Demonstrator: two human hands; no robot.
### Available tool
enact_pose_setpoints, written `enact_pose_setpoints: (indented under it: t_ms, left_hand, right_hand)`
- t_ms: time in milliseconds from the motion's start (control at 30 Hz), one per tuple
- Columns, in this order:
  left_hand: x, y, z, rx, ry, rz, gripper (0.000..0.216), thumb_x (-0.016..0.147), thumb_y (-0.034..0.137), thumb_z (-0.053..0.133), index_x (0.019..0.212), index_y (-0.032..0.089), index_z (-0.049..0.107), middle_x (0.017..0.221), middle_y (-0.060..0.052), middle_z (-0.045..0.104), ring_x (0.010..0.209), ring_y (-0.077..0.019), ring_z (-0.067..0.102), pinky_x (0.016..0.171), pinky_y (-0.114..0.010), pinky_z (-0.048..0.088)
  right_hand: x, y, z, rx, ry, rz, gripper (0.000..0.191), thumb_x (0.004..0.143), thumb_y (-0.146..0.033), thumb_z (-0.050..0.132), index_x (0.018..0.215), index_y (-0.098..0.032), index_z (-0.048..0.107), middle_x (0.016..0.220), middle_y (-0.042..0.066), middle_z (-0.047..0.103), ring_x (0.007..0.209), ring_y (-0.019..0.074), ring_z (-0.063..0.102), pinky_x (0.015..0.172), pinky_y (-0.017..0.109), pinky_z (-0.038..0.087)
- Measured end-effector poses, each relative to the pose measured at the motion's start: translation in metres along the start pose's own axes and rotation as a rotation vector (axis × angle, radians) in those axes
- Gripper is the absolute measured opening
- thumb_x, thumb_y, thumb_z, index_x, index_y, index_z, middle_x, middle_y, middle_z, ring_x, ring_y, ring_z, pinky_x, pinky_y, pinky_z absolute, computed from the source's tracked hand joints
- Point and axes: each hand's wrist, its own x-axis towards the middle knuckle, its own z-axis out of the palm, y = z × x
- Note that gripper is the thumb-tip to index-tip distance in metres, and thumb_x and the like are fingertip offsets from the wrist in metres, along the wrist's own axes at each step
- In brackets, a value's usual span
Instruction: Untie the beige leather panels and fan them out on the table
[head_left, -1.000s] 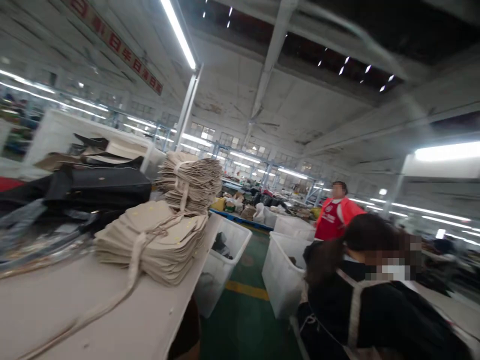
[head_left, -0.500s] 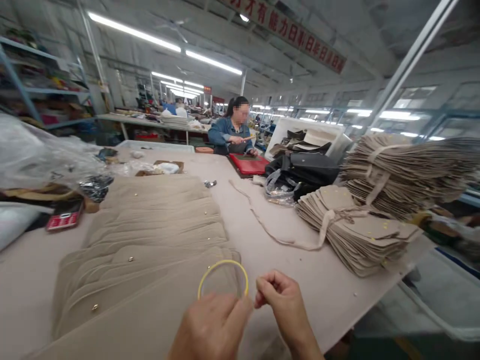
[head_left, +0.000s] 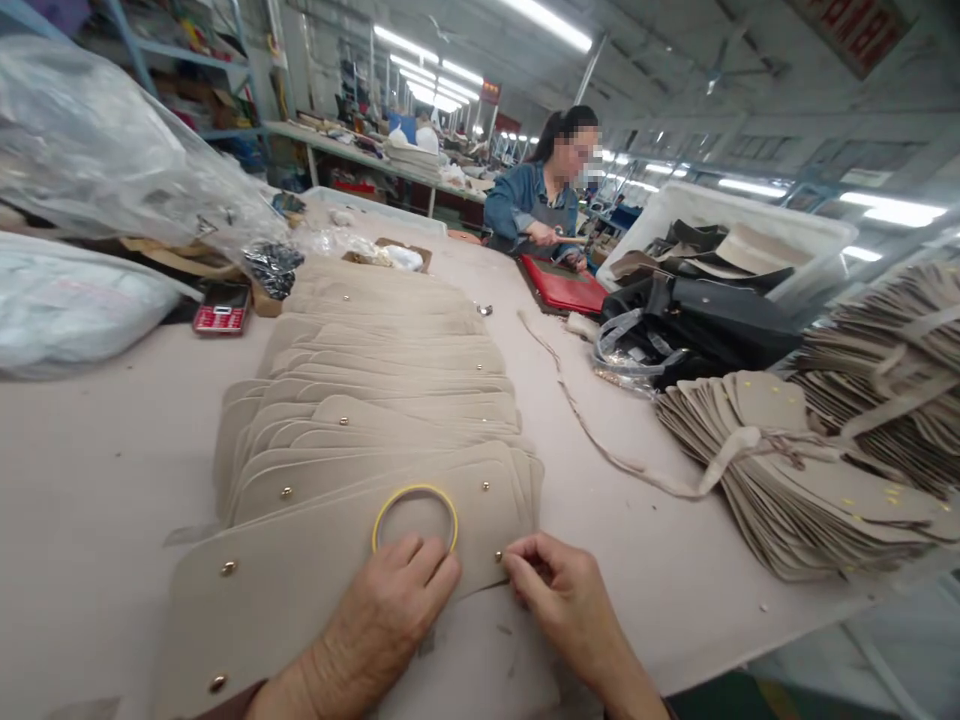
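While the left hand (head_left: 390,600) pinches a yellow rubber band (head_left: 415,517), the right hand (head_left: 559,590) grips the top beige panel (head_left: 300,580).

No lettering is legible: the red banner (head_left: 855,35) under the ceiling and the red calculator (head_left: 221,308) are both too blurred.

Matt beige panels (head_left: 360,470), metal snaps (head_left: 228,568)

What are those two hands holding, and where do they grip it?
The left hand pinches a yellow ring at its near edge. The right hand presses the nearest beige panel near its right end.
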Motion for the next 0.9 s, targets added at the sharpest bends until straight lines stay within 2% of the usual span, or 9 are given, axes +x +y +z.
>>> enact_pose_setpoints:
  t_ms: [167,333,467,567,700,767,833,900]
  left_hand:
    - [0.001,0.001,-0.003,-0.017,0.012,-0.024,0.013,0.085,0.010,0.060,0.091,0.019,0.053,0.077,0.000,0.053,0.068,-0.0207,0.045,0.060,-0.033,0.036]
    - [0.000,0.000,-0.001,-0.058,0.001,-0.038,0.017,0.081,0.011,0.066,0.088,0.019,0.053,0.077,0.000,0.053,0.068,-0.0208,0.044,0.059,-0.034,0.034]
    - [-0.002,0.000,-0.001,-0.079,-0.013,-0.039,0.018,0.082,0.012,0.067,0.092,0.019,0.054,0.079,0.000,0.054,0.070,-0.0207,0.043,0.060,-0.034,0.035]
    - [-0.002,-0.001,-0.001,-0.073,-0.015,-0.026,0.017,0.083,0.012,0.066,0.094,0.018,0.054,0.080,0.000,0.054,0.071,-0.0205,0.044,0.062,-0.034,0.036]
    - [-0.003,-0.001,0.001,-0.059,-0.020,-0.026,0.015,0.084,0.011,0.064,0.093,0.018,0.054,0.081,0.000,0.055,0.071,-0.0200,0.044,0.063,-0.033,0.036]
    - [-0.002,-0.001,0.002,-0.059,-0.020,-0.025,0.013,0.086,0.011,0.062,0.093,0.018,0.054,0.081,0.000,0.055,0.071,-0.0198,0.045,0.063,-0.033,0.037]
    - [-0.002,-0.001,0.001,-0.054,-0.022,-0.016,0.011,0.087,0.011,0.059,0.094,0.018,0.054,0.081,0.000,0.055,0.071,-0.0198,0.045,0.063,-0.033,0.038]
    - [-0.001,-0.001,0.000,-0.041,-0.025,-0.002,0.011,0.088,0.009,0.056,0.095,0.018,0.054,0.082,-0.001,0.055,0.071,-0.0202,0.045,0.063,-0.033,0.038]
  right_hand:
    - [0.001,0.001,0.008,-0.092,0.004,-0.066,0.018,0.088,-0.025,0.056,0.075,-0.021,0.067,0.068,-0.001,0.066,0.063,0.0125,0.060,0.060,0.021,0.041]
    - [0.001,0.005,0.018,-0.222,0.079,-0.179,0.016,0.089,-0.021,0.052,0.079,-0.021,0.064,0.071,-0.001,0.067,0.065,0.0132,0.062,0.062,0.022,0.042]
    - [0.003,0.009,0.025,-0.291,0.120,-0.208,0.016,0.091,-0.022,0.048,0.081,-0.021,0.060,0.072,0.001,0.066,0.066,0.0161,0.064,0.063,0.025,0.043]
    - [0.005,0.013,0.026,-0.214,0.151,-0.113,0.010,0.091,-0.029,0.051,0.091,-0.021,0.056,0.070,0.002,0.067,0.063,0.0183,0.065,0.059,0.026,0.046]
    - [-0.001,0.025,0.019,0.143,0.195,0.112,0.022,0.091,-0.042,0.054,0.096,-0.020,0.051,0.060,-0.002,0.063,0.050,0.0168,0.062,0.045,0.024,0.047]
    - [-0.008,0.030,0.015,0.142,0.227,0.035,0.021,0.091,-0.040,0.054,0.088,-0.020,0.055,0.063,0.000,0.064,0.054,0.0156,0.063,0.050,0.023,0.050]
    - [-0.015,0.031,0.015,-0.023,0.253,-0.170,0.017,0.091,-0.032,0.057,0.082,-0.019,0.061,0.067,0.002,0.066,0.062,0.0151,0.065,0.059,0.023,0.051]
    - [-0.019,0.029,0.018,-0.173,0.276,-0.362,0.013,0.091,-0.023,0.055,0.085,-0.019,0.065,0.075,0.003,0.069,0.069,0.0149,0.066,0.065,0.023,0.051]
